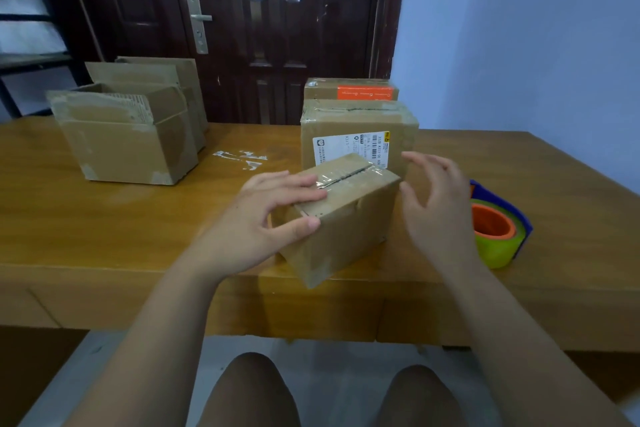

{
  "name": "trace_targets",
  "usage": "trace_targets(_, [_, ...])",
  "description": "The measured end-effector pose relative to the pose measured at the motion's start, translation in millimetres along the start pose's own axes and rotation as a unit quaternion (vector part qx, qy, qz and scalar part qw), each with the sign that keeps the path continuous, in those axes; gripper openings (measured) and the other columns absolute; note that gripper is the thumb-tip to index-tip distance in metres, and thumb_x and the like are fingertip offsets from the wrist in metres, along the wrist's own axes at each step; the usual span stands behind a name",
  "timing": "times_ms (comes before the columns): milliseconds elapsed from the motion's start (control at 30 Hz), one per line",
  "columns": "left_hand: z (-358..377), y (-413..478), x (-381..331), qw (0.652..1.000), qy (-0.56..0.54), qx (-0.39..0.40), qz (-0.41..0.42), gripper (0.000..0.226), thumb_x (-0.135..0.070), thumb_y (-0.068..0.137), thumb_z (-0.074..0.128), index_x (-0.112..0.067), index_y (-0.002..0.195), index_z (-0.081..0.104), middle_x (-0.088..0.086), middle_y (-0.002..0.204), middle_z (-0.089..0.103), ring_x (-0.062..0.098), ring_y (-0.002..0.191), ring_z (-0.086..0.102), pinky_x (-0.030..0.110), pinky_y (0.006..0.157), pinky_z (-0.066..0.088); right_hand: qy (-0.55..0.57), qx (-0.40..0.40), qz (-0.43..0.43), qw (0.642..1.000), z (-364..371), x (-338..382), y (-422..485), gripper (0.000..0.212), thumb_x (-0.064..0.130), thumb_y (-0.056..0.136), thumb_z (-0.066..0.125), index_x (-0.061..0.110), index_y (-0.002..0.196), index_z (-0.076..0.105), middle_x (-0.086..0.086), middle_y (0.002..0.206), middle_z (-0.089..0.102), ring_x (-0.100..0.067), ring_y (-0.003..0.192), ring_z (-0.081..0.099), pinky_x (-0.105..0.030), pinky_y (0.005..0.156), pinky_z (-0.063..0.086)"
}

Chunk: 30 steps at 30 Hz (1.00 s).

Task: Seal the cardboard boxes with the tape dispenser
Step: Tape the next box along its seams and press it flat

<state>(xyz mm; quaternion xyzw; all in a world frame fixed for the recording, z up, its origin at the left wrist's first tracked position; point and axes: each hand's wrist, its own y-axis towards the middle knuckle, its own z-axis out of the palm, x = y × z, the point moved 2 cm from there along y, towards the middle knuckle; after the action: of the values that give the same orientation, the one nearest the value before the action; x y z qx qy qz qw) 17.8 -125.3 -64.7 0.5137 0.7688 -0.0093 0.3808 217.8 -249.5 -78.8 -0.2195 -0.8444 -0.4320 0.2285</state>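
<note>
tape dispenser (498,232) near side hidden behind right hand (436,204), fingers slightly blurred; shipping label (346,146) print too small to read, lower edge covered by front box (346,218); rear box (349,88) mostly behind labelled box (360,121); shelf (31,59) cut by left edge

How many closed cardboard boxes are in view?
3: the small box under the left hand, the white-labelled box behind it, the orange-labelled box rearmost; others may be hidden.
</note>
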Motion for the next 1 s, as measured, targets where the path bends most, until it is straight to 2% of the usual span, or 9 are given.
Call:
trace_targets(100, [4.6,6.3,-14.8,0.997,0.062,0.045,0.019,0.054,-0.073,0.068,0.042,-0.057,0.118,0.053,-0.039,0.130,0.041,0.000,0.116,0.028,0.013,0.094,0.024,-0.014,-0.041,0.019,0.999,-28.1,-20.1,16.5,0.035,0.011,0.091,0.053,0.022,0.124,0.058,0.003,0.115,0.054,-0.013,0.111,0.048,-0.024,0.090,0.033])
trace_targets(200, [20.1,14.6,-31.7,0.990,0.131,0.008,0.048,0.064,-0.074,0.067,0.037,-0.050,0.124,0.052,-0.032,0.126,0.044,0.006,0.100,0.028,0.006,0.083,0.022,-0.106,-0.024,0.084,0.991,-53.4,-49.4,40.0,0.043,0.009,0.085,0.052,0.024,0.125,0.058,-0.002,0.122,0.057,-0.022,0.114,0.050,-0.033,0.089,0.041])
trace_targets(333, [43.5,23.9,-46.0,0.982,0.176,-0.064,0.016,0.083,-0.079,0.062,0.026,-0.037,0.129,0.052,-0.021,0.122,0.053,0.005,0.087,0.022,0.018,0.066,0.024,-0.267,0.204,0.221,0.916,-69.9,-85.1,56.1,0.062,0.023,0.085,0.062,0.026,0.142,0.039,-0.009,0.135,0.051,-0.028,0.109,0.053,-0.033,0.077,0.046])
trace_targets(433, [57.3,29.6,-52.4,0.965,0.239,-0.111,0.003,0.079,-0.078,0.067,0.028,-0.032,0.123,0.058,-0.015,0.119,0.059,0.008,0.087,0.025,0.023,0.066,0.027,-0.271,0.300,0.270,0.874,-66.3,-94.7,48.9,0.053,0.028,0.085,0.067,0.014,0.132,0.047,-0.008,0.106,0.058,-0.027,0.089,0.059,-0.036,0.067,0.054])
trace_targets(533, [63.6,33.0,-57.0,0.953,0.267,-0.145,0.006,0.064,-0.069,0.075,0.041,-0.026,0.117,0.062,-0.008,0.114,0.063,0.015,0.089,0.037,0.027,0.069,0.034,-0.277,0.267,0.278,0.880,-67.0,-100.8,47.2,0.028,0.019,0.089,0.058,0.006,0.114,0.058,-0.009,0.083,0.058,-0.026,0.074,0.060,-0.035,0.062,0.053])
trace_targets(700, [64.1,35.5,-66.9,0.962,0.162,-0.215,0.049,0.035,-0.041,0.084,0.064,-0.022,0.113,0.066,-0.006,0.111,0.061,0.015,0.102,0.045,0.031,0.088,0.038,-0.101,0.145,0.269,0.947,-66.6,-106.0,36.6,0.014,0.010,0.082,0.059,0.008,0.096,0.061,-0.014,0.087,0.063,-0.032,0.081,0.061,-0.046,0.070,0.055])
trace_targets(800, [58.1,42.0,-80.4,0.976,0.038,-0.211,0.040,0.021,-0.026,0.090,0.059,-0.024,0.110,0.065,-0.015,0.104,0.054,0.001,0.091,0.046,0.007,0.078,0.035,0.000,0.030,0.225,0.974,-71.6,-91.2,29.4,0.016,0.014,0.080,0.061,0.016,0.094,0.054,-0.005,0.085,0.061,-0.025,0.078,0.057,-0.032,0.058,0.039])
trace_targets(900, [51.8,55.5,-102.1,0.979,-0.065,-0.191,0.023,0.017,-0.024,0.092,0.057,-0.028,0.107,0.064,-0.019,0.098,0.058,-0.004,0.089,0.054,0.006,0.074,0.044,0.052,-0.049,0.168,0.983,-80.2,-64.8,24.3,0.018,0.020,0.079,0.063,0.020,0.087,0.047,0.004,0.073,0.056,0.000,0.061,0.055,-0.021,0.048,0.036])
trace_targets(1000, [51.2,70.6,-128.8,0.975,-0.144,-0.167,0.025,0.027,-0.031,0.089,0.061,-0.024,0.115,0.064,-0.018,0.095,0.062,-0.010,0.087,0.056,0.007,0.074,0.047,0.082,-0.099,0.121,0.984,-86.4,-40.4,20.2,0.023,0.018,0.079,0.064,0.021,0.088,0.043,0.006,0.067,0.052,0.005,0.052,0.051,-0.009,0.041,0.034])
